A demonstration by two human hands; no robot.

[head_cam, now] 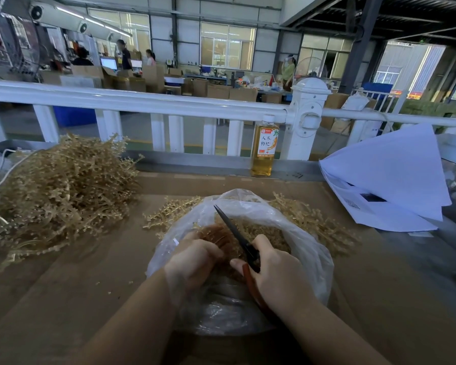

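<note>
scissors (232, 227), slim dark blades, in grip of right hand (277, 275); left hand (195, 259) clutches spiky tan sprigs (214, 235) inside crinkly bag (309, 234).

Right hand (277, 275) grips the red-handled scissors (244, 247), black blades pointing up and away from the grip, over the open plastic bag (311, 248). Just left of that grip, left hand (195, 259) clutches a tan sprig bunch (213, 234), blades crossing it. Loose sprig pile (55, 191) lies well off left, bottle (263, 151) far beyond
</note>
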